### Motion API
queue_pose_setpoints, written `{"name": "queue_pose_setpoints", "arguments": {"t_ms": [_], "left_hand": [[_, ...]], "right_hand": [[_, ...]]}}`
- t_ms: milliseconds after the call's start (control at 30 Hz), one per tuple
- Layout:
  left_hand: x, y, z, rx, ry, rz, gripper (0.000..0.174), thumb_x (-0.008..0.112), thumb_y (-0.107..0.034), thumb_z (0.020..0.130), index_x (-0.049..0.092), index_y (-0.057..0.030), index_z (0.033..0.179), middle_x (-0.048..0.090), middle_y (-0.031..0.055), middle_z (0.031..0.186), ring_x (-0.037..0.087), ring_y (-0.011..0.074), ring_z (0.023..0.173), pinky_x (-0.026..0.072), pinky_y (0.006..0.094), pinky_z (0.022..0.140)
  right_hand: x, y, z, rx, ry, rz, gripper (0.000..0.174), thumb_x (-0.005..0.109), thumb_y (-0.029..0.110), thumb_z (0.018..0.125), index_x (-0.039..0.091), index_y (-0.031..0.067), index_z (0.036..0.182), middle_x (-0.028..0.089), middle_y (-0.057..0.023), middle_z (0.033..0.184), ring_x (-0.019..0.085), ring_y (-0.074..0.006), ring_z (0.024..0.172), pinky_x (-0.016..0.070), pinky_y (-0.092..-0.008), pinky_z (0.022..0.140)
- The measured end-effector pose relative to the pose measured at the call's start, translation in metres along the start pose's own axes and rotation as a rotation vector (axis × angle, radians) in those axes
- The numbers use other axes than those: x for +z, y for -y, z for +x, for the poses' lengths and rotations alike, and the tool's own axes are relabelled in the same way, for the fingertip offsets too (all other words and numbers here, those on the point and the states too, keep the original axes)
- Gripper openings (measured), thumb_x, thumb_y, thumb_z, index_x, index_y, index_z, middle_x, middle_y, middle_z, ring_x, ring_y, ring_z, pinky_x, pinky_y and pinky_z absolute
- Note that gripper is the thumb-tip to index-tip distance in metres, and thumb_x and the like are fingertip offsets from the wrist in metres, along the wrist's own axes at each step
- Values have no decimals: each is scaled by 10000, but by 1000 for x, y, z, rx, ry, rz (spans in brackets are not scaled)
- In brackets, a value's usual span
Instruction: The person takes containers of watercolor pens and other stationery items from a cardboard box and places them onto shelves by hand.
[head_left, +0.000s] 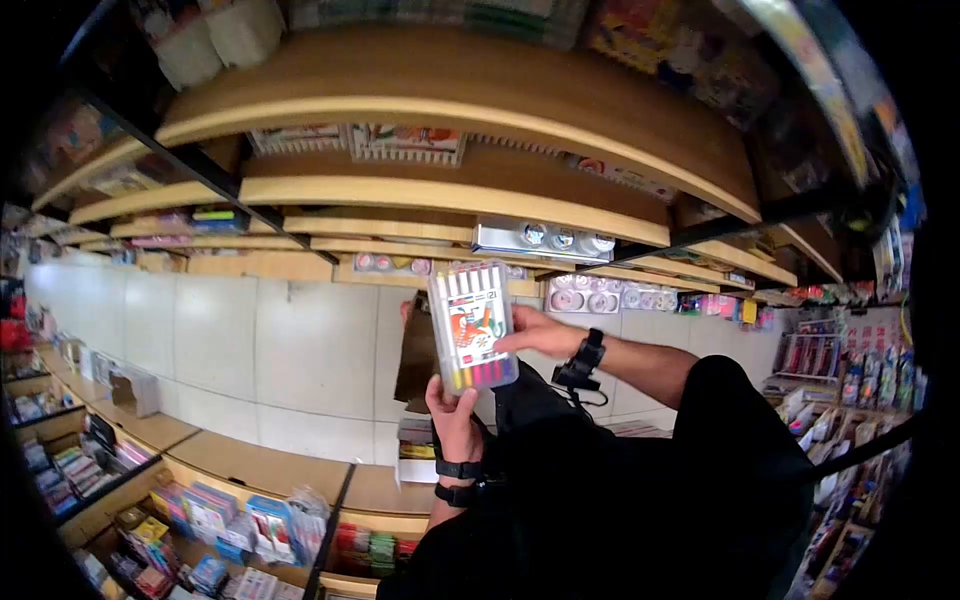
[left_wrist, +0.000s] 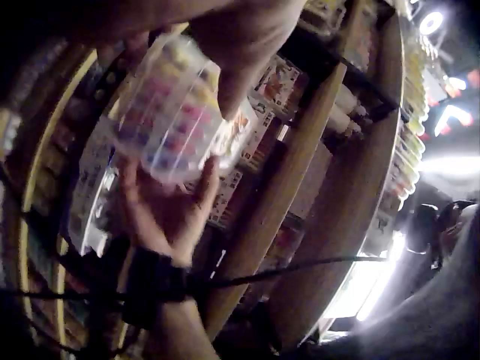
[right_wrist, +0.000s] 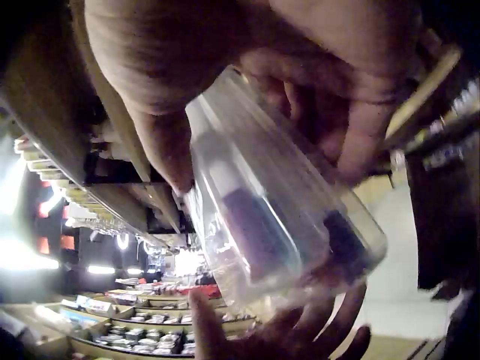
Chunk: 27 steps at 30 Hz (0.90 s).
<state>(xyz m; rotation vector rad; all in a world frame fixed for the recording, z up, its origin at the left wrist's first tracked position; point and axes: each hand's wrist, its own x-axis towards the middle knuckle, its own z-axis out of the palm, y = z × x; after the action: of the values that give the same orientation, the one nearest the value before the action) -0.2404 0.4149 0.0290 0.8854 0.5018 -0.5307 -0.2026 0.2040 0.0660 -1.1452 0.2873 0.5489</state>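
A clear plastic case of colored markers is held up over the aisle, its printed label facing up in the head view. My left hand holds its lower end, thumb on one face and fingers on the other in the left wrist view. With my right hand I grip the long right side, thumb over the label. The right wrist view shows the right hand wrapped over the case from above, with the left hand's fingers at the opposite end.
Wooden shelves run across the front, holding similar marker sets and a silver box. Below lies a pale tiled floor. A brown cardboard piece is behind the case. Low bins of packaged goods stand at lower left.
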Motion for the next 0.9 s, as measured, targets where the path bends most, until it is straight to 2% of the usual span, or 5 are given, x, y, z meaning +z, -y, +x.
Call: {"name": "queue_pose_setpoints", "arguments": {"t_ms": [200, 433, 567, 767, 900], "left_hand": [[-5, -51, 12, 156, 433, 256, 776, 633, 32, 724, 188, -41, 1356, 254, 146, 1382, 278, 237, 1265, 226, 366, 1045], [-6, -74, -15, -173, 443, 102, 526, 582, 23, 784, 363, -62, 1255, 510, 94, 1154, 530, 205, 1031, 477, 352, 824], [-35, -86, -19, -46, 351, 144, 431, 543, -62, 824, 389, -63, 1226, 525, 108, 1131, 561, 244, 989, 496, 415, 818], [-64, -117, -30, 103, 320, -9, 477, 559, -204, 827, 387, -93, 1259, 503, 103, 1184, 513, 265, 1064, 456, 451, 854], [-49, -115, -57, 293, 234, -58, 550, 550, -307, 838, 333, -114, 1305, 430, 103, 1283, 442, 271, 1157, 390, 481, 936]], "right_hand": [[4, 55, -33, -115, 132, -645, 627, 763, 215, 662, 466, -45, 1148, 621, -110, 934, 579, -133, 821, 465, -267, 720], [47, 54, -42, 34, 273, -869, 633, 726, 228, 723, 423, -46, 1206, 589, -117, 1042, 573, -166, 893, 460, -276, 786], [18, 62, -54, -228, -209, -610, 612, 630, 245, 816, 332, -31, 1273, 439, -158, 1244, 489, -200, 1088, 435, -319, 885], [-177, 54, -63, -582, -1410, -32, 700, 677, 144, 728, 280, -32, 1277, 442, -173, 1201, 479, -263, 1045, 398, -355, 876], [-266, 48, -67, -493, -1513, 108, 779, 710, 105, 671, 267, -16, 1300, 452, -171, 1198, 442, -279, 1101, 352, -338, 928]]}}
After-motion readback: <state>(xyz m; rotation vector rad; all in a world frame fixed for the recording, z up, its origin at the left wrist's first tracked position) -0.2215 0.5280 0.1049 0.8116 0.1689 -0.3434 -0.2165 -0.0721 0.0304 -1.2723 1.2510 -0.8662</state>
